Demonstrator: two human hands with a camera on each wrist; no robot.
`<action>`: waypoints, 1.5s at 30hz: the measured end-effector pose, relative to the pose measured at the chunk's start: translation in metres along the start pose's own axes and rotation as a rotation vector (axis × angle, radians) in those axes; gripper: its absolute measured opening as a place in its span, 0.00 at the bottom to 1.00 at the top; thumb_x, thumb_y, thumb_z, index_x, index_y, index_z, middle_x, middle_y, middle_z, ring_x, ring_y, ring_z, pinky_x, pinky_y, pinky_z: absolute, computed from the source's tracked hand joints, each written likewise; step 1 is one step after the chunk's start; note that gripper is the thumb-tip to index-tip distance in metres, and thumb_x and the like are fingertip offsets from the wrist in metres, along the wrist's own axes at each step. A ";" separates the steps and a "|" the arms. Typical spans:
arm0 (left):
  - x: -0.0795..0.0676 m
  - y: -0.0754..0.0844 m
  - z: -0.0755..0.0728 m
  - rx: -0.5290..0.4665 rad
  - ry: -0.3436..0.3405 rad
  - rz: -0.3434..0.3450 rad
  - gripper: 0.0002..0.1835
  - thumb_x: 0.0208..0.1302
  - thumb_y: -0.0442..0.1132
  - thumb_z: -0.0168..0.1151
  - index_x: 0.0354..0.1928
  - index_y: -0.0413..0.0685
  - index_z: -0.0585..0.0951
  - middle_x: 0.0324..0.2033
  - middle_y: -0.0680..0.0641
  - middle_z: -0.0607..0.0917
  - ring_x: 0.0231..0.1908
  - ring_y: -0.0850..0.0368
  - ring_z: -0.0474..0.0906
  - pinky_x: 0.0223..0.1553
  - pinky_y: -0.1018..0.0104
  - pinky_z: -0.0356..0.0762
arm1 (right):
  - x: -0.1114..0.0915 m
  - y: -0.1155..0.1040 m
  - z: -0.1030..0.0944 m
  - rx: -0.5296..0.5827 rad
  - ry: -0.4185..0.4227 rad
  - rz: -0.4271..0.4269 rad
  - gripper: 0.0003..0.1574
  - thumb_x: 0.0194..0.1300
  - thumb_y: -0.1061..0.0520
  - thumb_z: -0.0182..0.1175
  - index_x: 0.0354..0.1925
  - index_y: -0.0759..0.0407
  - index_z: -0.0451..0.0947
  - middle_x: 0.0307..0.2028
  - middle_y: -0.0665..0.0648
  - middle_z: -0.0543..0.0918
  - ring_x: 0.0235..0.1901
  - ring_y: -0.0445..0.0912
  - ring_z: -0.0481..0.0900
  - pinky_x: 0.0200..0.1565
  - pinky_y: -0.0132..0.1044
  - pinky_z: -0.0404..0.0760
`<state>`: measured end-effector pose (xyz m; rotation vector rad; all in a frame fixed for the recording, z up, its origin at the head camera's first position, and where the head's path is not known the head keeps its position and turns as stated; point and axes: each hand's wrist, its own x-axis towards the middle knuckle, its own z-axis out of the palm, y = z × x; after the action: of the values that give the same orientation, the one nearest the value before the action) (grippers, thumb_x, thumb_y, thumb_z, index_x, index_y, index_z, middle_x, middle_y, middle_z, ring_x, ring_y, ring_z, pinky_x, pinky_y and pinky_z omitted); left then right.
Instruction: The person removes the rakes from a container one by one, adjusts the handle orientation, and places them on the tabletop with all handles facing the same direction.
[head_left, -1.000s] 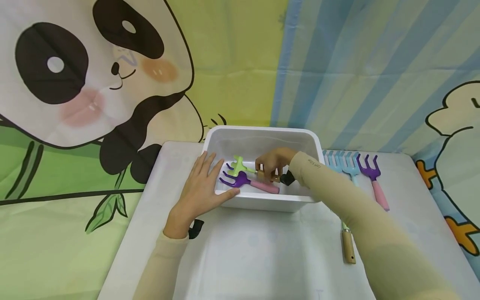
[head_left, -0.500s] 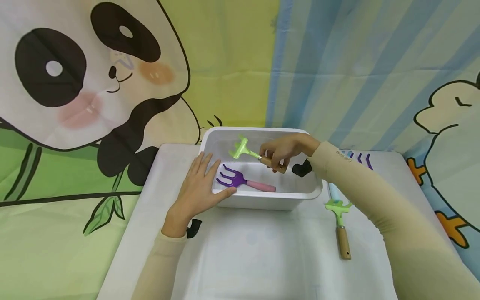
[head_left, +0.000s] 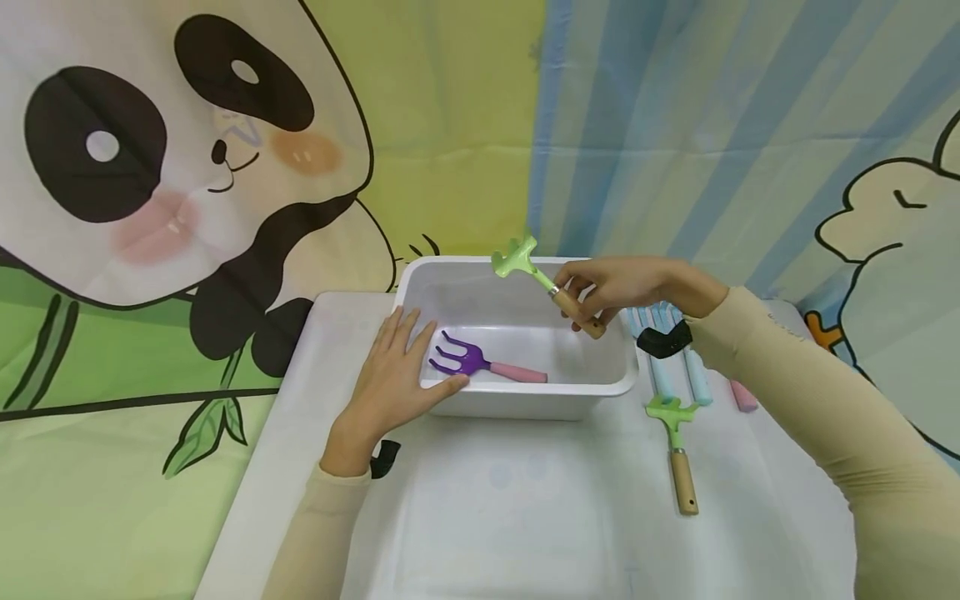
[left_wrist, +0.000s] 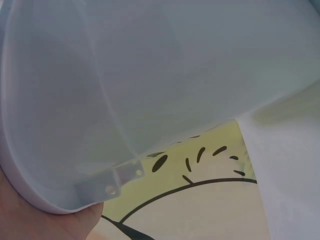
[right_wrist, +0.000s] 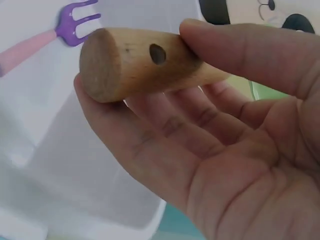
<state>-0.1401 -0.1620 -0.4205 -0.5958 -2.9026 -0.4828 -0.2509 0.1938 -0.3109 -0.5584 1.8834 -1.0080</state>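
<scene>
My right hand (head_left: 622, 286) pinches the wooden handle (right_wrist: 135, 60) of a small green hand rake (head_left: 516, 258). The rake hangs tilted above the white plastic bin (head_left: 517, 406), its tines up at the back rim. At the bin's front left corner, my left hand (head_left: 397, 379) rests on the rim with fingers spread, the thumb along the front edge. The left wrist view shows the bin's outer wall (left_wrist: 125, 75) close up, with part of that hand in the lower corner. Inside the bin lies a purple hand rake (head_left: 468, 358) with a pink handle.
Right of the bin, another green rake (head_left: 682, 479) with a wooden handle lies on the white table (head_left: 510, 517). Light blue rakes (head_left: 660, 379) lie behind it, near a pink handle (head_left: 742, 396). Printed cloth (head_left: 465, 125) with a panda hangs behind the table.
The right hand has lifted the green rake from beside the purple one, up and rightward out of the bin's bottom. The left hand has stayed on the rim.
</scene>
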 end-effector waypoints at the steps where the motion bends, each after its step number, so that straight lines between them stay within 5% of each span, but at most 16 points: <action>1: 0.000 0.000 0.000 0.000 -0.001 0.001 0.58 0.57 0.81 0.48 0.75 0.42 0.63 0.76 0.38 0.54 0.77 0.43 0.35 0.75 0.48 0.36 | -0.007 0.002 0.001 0.000 0.013 -0.009 0.29 0.71 0.68 0.55 0.65 0.67 0.56 0.53 0.69 0.73 0.50 0.59 0.80 0.47 0.51 0.83; 15: 0.000 0.002 0.000 -0.016 0.012 0.002 0.57 0.57 0.81 0.49 0.75 0.43 0.64 0.76 0.38 0.55 0.77 0.43 0.36 0.75 0.50 0.34 | -0.104 0.065 0.029 0.005 0.237 -0.133 0.27 0.75 0.63 0.55 0.65 0.69 0.56 0.56 0.72 0.71 0.51 0.59 0.81 0.47 0.47 0.83; 24: 0.000 0.004 0.003 -0.017 0.010 0.003 0.57 0.57 0.81 0.49 0.75 0.43 0.64 0.76 0.38 0.56 0.77 0.43 0.36 0.75 0.50 0.34 | -0.153 0.139 0.068 0.068 0.361 -0.168 0.25 0.75 0.66 0.53 0.64 0.69 0.55 0.50 0.72 0.72 0.43 0.55 0.84 0.40 0.42 0.85; 31: -0.001 0.002 0.002 -0.023 0.018 -0.005 0.56 0.57 0.80 0.50 0.75 0.44 0.64 0.76 0.38 0.55 0.77 0.43 0.36 0.75 0.50 0.34 | -0.174 0.201 0.090 0.227 0.349 -0.181 0.24 0.77 0.68 0.46 0.64 0.73 0.50 0.51 0.75 0.67 0.51 0.55 0.83 0.47 0.47 0.85; 45: -0.001 0.003 0.001 -0.037 0.022 0.000 0.56 0.57 0.79 0.52 0.75 0.43 0.64 0.75 0.37 0.56 0.77 0.43 0.36 0.75 0.49 0.34 | -0.189 0.290 0.131 0.498 0.402 0.215 0.36 0.74 0.62 0.55 0.66 0.78 0.47 0.53 0.72 0.68 0.48 0.60 0.80 0.47 0.53 0.83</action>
<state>-0.1377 -0.1592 -0.4205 -0.5916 -2.8789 -0.5411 -0.0370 0.4375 -0.4896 0.1474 1.8752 -1.4545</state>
